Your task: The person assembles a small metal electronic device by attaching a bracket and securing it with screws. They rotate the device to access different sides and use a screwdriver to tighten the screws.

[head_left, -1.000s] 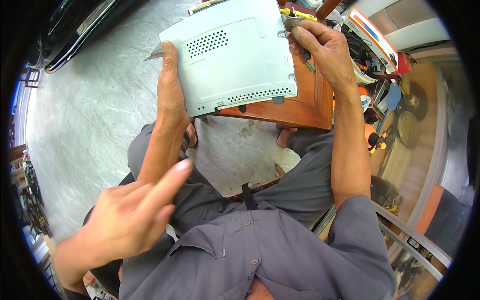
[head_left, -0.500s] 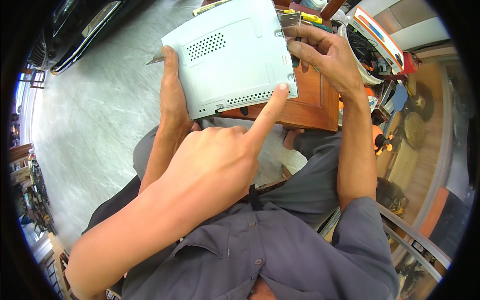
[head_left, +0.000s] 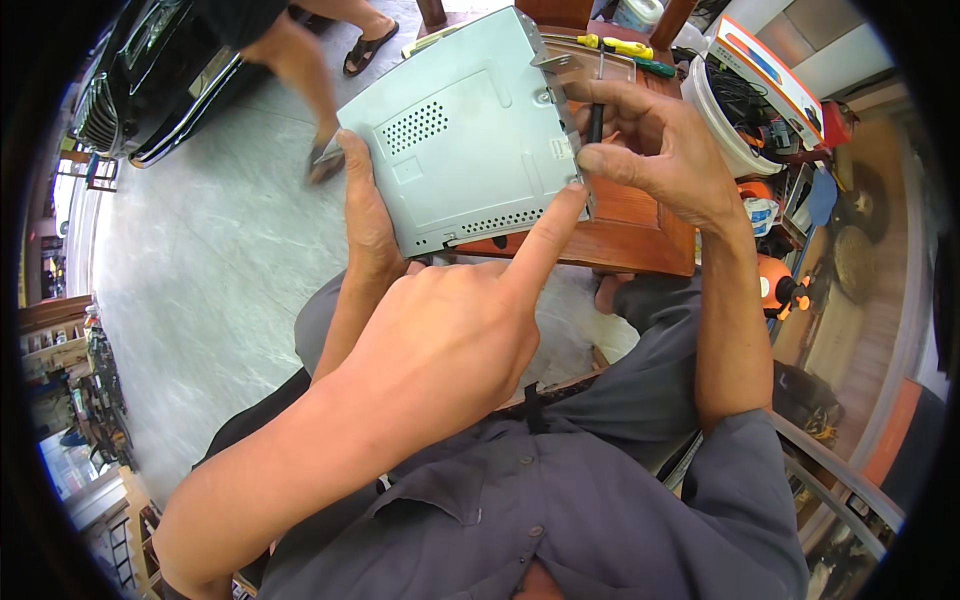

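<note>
A pale metal box, a flat casing with punched vent holes, is held tilted in front of me. My left hand grips its left edge, thumb on the top face and the other fingers hidden underneath. At the right edge is my right hand, its thumb and forefinger bent close to the metal bracket on the side. A slim screwdriver with a black handle sits among those fingers, its thin shaft pointing away. Another person's hand reaches across from the lower left, forefinger extended to the box's near right corner.
Beneath the box stands a brown wooden stool or low table. On it lie a yellow-handled screwdriver and a green-handled tool. A white bucket of cables stands at the right. A passer-by's leg shows near the dark car.
The box now sits slightly lower and farther right in view, with both my hands still at it. The pointing finger stays at its corner. A passer-by's legs have appeared at upper left.
</note>
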Demonstrator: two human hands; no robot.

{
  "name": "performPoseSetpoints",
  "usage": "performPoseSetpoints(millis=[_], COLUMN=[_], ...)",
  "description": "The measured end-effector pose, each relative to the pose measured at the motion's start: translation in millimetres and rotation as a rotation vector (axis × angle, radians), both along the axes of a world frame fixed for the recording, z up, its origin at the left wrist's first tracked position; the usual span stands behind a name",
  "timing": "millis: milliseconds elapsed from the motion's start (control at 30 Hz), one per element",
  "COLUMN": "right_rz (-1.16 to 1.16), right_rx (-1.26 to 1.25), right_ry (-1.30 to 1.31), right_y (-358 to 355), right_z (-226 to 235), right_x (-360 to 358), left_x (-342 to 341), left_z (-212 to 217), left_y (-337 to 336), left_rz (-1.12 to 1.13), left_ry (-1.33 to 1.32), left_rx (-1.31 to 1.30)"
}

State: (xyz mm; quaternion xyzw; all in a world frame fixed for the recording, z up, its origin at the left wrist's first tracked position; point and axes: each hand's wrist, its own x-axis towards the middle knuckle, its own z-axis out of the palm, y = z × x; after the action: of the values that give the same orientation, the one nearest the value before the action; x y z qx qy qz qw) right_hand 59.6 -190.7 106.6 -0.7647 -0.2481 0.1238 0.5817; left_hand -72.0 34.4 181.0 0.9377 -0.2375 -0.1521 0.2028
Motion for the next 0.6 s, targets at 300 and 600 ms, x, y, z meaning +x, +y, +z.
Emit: performPoseSetpoints(millis=[300, 600], right_rz=[0.069, 0.022], right_rx=[0.214, 0.179], right_ry=[0.089, -0.019], right_y=[1, 10], right_z=[10, 8], right_x=[-17, -22], left_x=[-30, 82], left_z=[11, -128], left_y=[86, 31], left_rz=[0.002, 0.848], left_ry=[0.219, 0.427], left_rx=[-0.149, -1.818])
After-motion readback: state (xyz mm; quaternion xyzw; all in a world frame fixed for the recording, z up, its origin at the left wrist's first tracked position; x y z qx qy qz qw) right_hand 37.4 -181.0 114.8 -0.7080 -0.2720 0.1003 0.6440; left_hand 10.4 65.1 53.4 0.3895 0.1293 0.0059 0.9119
